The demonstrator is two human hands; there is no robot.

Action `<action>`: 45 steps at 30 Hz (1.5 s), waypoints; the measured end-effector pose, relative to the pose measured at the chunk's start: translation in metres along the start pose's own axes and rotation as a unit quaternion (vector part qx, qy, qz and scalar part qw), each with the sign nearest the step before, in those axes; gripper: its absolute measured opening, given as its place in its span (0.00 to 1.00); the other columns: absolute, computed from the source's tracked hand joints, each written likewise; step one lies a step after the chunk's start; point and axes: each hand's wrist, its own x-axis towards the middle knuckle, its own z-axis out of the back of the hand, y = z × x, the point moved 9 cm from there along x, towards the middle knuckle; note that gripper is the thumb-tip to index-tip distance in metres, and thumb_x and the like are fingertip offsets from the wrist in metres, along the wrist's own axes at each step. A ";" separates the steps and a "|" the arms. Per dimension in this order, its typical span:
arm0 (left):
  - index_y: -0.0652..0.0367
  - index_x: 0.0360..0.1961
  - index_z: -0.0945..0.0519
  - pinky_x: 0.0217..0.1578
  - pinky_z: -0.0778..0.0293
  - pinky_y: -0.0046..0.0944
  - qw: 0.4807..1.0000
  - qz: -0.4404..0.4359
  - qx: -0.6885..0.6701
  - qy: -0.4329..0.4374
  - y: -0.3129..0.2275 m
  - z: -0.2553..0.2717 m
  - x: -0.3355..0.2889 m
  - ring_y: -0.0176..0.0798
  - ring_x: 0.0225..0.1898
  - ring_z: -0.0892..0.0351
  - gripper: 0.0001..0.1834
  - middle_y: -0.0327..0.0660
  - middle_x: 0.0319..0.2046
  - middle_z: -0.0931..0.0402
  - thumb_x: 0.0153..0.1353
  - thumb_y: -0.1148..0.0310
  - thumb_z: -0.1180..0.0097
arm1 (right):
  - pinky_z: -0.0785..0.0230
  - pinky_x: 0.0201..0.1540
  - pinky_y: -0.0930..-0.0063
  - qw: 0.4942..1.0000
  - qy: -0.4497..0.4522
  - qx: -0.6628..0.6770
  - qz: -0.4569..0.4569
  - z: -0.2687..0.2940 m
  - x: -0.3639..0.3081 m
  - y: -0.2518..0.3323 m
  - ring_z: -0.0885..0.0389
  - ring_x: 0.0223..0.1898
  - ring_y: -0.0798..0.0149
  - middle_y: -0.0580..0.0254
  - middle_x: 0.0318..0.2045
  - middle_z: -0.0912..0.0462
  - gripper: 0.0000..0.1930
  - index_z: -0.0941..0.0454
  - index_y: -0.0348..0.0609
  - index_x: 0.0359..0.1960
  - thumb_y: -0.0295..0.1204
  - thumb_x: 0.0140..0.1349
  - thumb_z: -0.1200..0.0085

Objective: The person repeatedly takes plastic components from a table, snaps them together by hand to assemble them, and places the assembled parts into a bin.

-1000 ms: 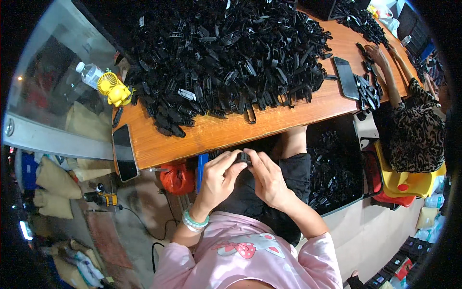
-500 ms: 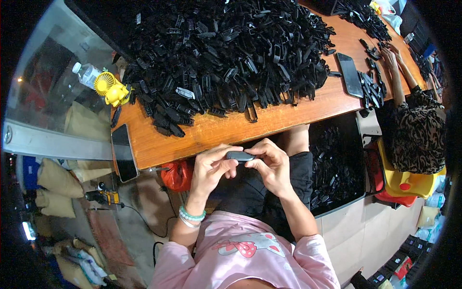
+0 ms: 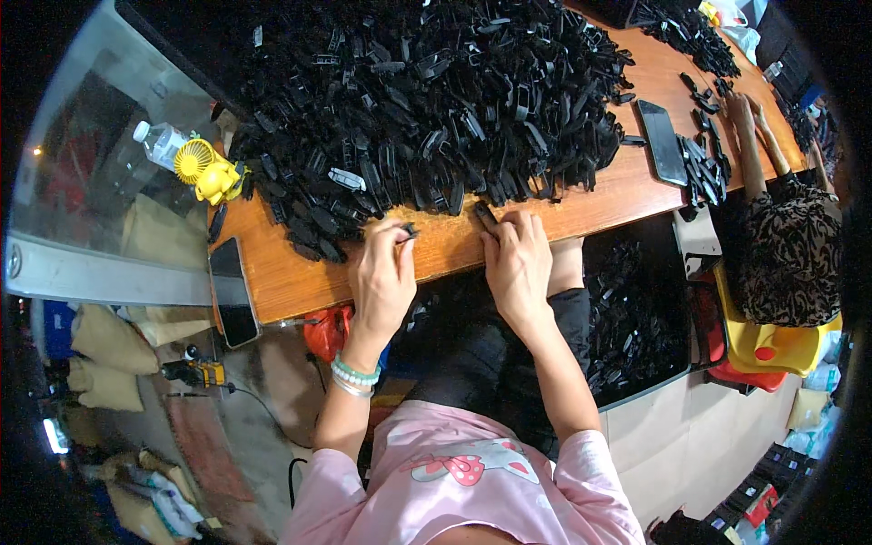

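Left hand [image 3: 383,282]: small piece [image 3: 410,231] pinched at the fingertips. Right hand [image 3: 520,268], the nearer to the bar [image 3: 486,216]: bar lies at its thumb side, long axis slanting forward-left toward the pile [image 3: 427,118] (grip or mere contact, cannot tell).

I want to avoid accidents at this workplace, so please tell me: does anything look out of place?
Yes, the black phone at the near left corner of the table: its lower end appears to overhang the edge.
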 end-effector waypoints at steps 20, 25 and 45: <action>0.70 0.41 0.22 0.30 0.28 0.35 0.940 0.162 -0.228 0.197 -0.055 0.003 -0.022 0.41 0.29 0.23 0.14 0.48 0.33 0.23 0.54 0.74 0.39 | 0.29 0.46 0.72 0.766 0.158 0.603 -0.154 0.012 -0.040 0.012 0.23 0.40 0.65 0.57 0.38 0.22 0.14 0.26 0.34 0.45 0.19 0.55 0.43; 0.71 0.39 0.22 0.29 0.28 0.36 0.969 0.054 -0.187 0.151 -0.062 0.016 -0.016 0.44 0.26 0.24 0.14 0.48 0.30 0.24 0.54 0.72 0.39 | 0.31 0.40 0.65 0.893 0.218 0.393 0.027 0.028 -0.037 0.042 0.24 0.37 0.51 0.48 0.36 0.25 0.17 0.30 0.31 0.48 0.20 0.56 0.47; 0.68 0.47 0.22 0.21 0.30 0.25 0.785 0.288 -0.524 0.164 -0.038 -0.016 -0.037 0.29 0.23 0.24 0.15 0.41 0.30 0.24 0.58 0.77 0.43 | 0.31 0.39 0.71 0.870 0.105 0.478 -0.051 0.030 -0.031 0.022 0.22 0.34 0.60 0.55 0.32 0.21 0.16 0.23 0.33 0.39 0.24 0.47 0.36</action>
